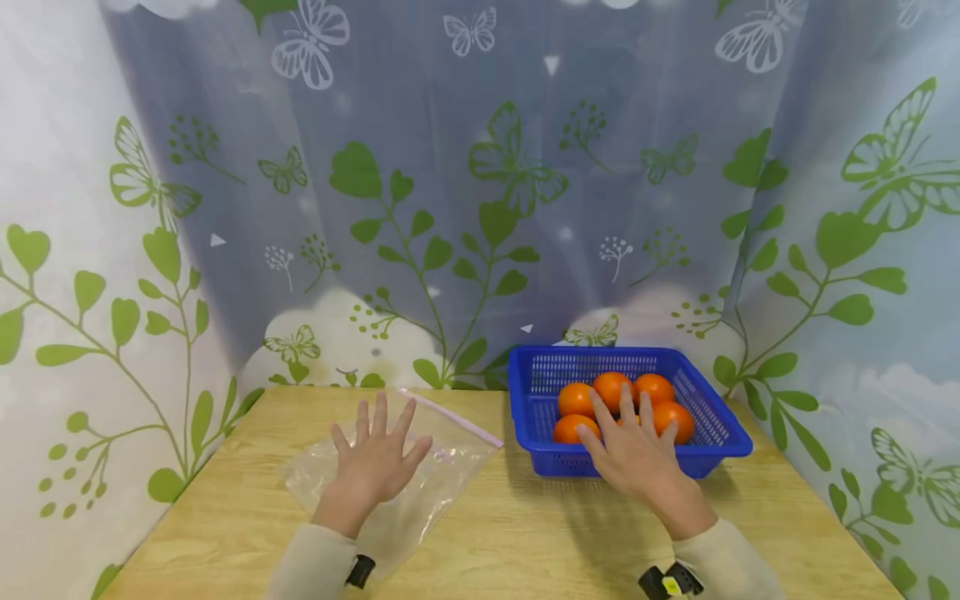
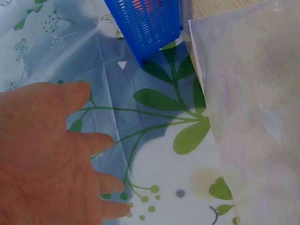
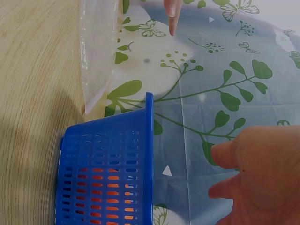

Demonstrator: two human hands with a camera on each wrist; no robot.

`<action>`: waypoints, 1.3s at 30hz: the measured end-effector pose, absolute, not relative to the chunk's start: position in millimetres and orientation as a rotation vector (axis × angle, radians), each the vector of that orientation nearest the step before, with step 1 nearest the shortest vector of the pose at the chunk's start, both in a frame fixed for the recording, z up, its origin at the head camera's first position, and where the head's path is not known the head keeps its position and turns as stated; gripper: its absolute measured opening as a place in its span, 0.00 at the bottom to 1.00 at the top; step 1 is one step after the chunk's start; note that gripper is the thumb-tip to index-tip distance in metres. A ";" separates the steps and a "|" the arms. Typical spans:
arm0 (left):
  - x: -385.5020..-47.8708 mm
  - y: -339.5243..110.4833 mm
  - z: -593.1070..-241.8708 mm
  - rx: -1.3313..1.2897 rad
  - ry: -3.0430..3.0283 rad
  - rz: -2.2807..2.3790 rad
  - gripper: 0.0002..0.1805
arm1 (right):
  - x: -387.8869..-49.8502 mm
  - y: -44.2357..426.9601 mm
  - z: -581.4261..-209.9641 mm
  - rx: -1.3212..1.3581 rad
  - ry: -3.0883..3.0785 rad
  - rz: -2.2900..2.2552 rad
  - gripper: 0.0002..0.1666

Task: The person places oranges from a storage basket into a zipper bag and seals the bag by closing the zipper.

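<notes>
My left hand (image 1: 375, 462) is spread with straight fingers above a clear zip bag (image 1: 442, 492) that lies flat on the table, its pink zip strip (image 1: 453, 418) towards the back. In the left wrist view the left palm (image 2: 42, 154) faces the camera and holds nothing. My right hand (image 1: 637, 454) is also spread, over the front of a blue plastic basket (image 1: 540, 458). Several orange round fruits (image 1: 576, 400) lie inside it, partly hidden by the fingers. The right wrist view shows the right hand (image 3: 258, 178) apart from the basket wall (image 3: 103, 164), holding nothing.
The wooden table (image 1: 217, 508) ends at the back against a printed curtain (image 1: 420, 250) with leaves and butterflies, which also covers both sides. Dark wrist straps with devices (image 1: 671, 581) sit at both sleeves. The basket stands right of the bag.
</notes>
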State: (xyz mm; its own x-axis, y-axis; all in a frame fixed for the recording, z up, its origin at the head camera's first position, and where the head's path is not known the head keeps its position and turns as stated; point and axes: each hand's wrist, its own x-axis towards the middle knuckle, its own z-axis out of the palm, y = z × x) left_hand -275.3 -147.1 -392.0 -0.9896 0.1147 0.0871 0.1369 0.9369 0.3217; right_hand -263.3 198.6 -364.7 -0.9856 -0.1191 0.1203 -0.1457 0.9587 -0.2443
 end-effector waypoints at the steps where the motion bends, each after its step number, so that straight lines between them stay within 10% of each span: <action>1: -275.1 -148.1 -392.1 -0.201 -3.036 -0.510 0.39 | -263.6 197.9 -364.5 0.207 -3.000 0.391 0.39; 39: -275.2 -172.5 -429.1 -0.270 -3.446 -0.515 0.55 | -252.9 141.0 -392.5 0.708 -2.781 0.586 0.04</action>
